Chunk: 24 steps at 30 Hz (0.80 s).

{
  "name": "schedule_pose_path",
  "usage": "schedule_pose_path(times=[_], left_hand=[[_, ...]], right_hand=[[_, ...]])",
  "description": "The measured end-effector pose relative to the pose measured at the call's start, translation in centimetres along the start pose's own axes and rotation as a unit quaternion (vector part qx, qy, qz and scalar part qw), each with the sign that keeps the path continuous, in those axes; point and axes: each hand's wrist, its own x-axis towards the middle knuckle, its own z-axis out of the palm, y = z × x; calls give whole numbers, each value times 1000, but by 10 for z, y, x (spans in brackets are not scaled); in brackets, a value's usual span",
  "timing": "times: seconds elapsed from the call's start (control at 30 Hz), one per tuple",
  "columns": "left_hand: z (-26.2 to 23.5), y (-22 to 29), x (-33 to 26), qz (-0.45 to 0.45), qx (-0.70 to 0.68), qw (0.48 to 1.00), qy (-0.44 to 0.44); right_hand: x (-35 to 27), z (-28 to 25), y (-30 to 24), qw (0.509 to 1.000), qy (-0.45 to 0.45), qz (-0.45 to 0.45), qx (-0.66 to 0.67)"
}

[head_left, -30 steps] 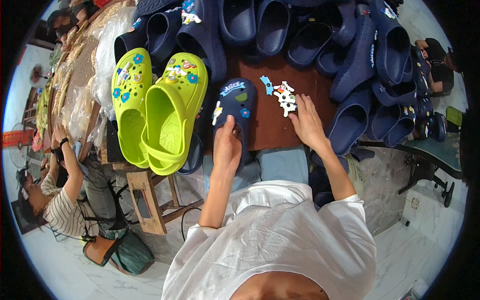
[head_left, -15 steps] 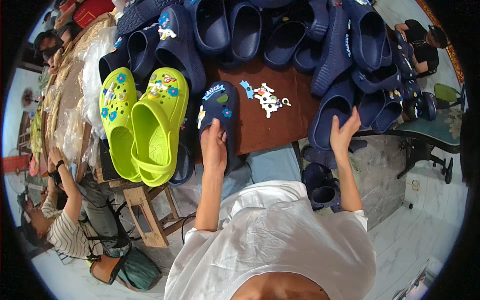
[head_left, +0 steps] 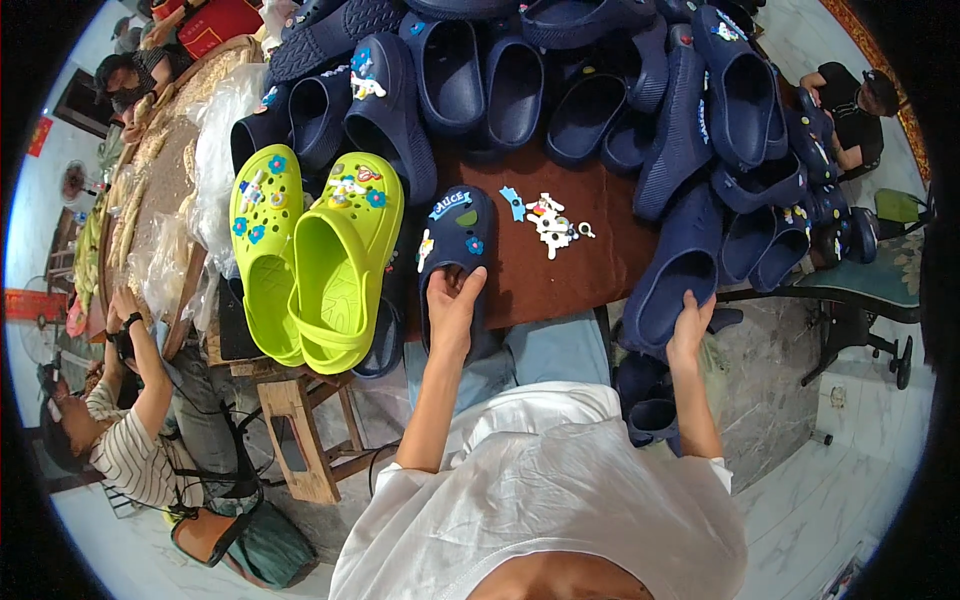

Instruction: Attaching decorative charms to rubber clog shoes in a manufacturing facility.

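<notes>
My left hand [head_left: 452,310] grips a navy clog [head_left: 450,243] at its opening, thumb and fingers closed around the edge. This clog carries a blue banner charm, flower charms and a small white figure on its toe. At the table's right, my right hand [head_left: 689,328] grips the heel side of a plain navy clog [head_left: 662,296], which points away from me with no charms visible on it. Between the two clogs lies a small pile of white charms [head_left: 552,226], with a blue banner charm [head_left: 513,204] beside it.
A pair of lime green clogs [head_left: 336,285] with charms sits left of my left hand. Navy clogs [head_left: 447,75] are heaped along the far side of the brown tabletop [head_left: 590,270]. A wooden stool [head_left: 300,440] stands lower left. Other people sit at the left and far right.
The right clog has come nearer to me, away from the heap, and my right hand has closed on its heel side. My view has shifted slightly. The left hand still holds its clog.
</notes>
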Motion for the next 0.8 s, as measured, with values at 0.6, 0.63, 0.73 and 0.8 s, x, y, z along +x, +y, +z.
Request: schedule_pose_path(times=[0.6,0.63,0.73,0.8], left_hand=[[-4,14,-22,69,-3,997,-42],[-4,18,-26,75,-26,996,-44],[0,33,-38,62,-33,997,-21],[2,41,-43,76,-41,996,-31]], right_hand=[[-121,42,-11,950,-239,-194,-47],[-124,49,-14,938,-257,-214,-94],[-134,70,-27,905,-292,-249,-183],[-136,84,-23,897,-316,-248,-185]])
